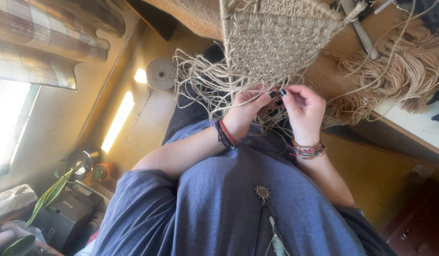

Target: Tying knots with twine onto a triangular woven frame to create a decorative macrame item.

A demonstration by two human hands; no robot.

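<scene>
Both of your hands meet at the lower edge of the woven jute panel [276, 42], which hangs down in front of you from the desk [419, 125]. Your left hand [245, 111] and your right hand [302, 111] are almost touching, thumbs tip to tip, right in the loose strands [205, 90] that trail from the weave. Each grip is pressed together: the left thumb and forefinger pinch a few strands, and the right fingers curl in and pinch strands just beside them. Exactly how many strands each grip holds is lost in the tangle.

Judging by this, you are working the fringe, picking out single strands at the panel's bottom edge and tying or twisting them off. The weave above looks tight and complete, and plenty of unworked strands spread out to your left.

The next move calls for fine fingertip control. Keep the chosen strands apart from their neighbours, hold the tension even between both grips so the edge of the weave does not pucker, and keep the work close to the panel. The wiry fibres snag easily, so free each one before you pull.

A bundle of cords [400, 76] lies on the desk to your right, near a grey metal tool [359, 28]. A spool of twine [161, 73] sits on the floor, well apart to your left.
</scene>
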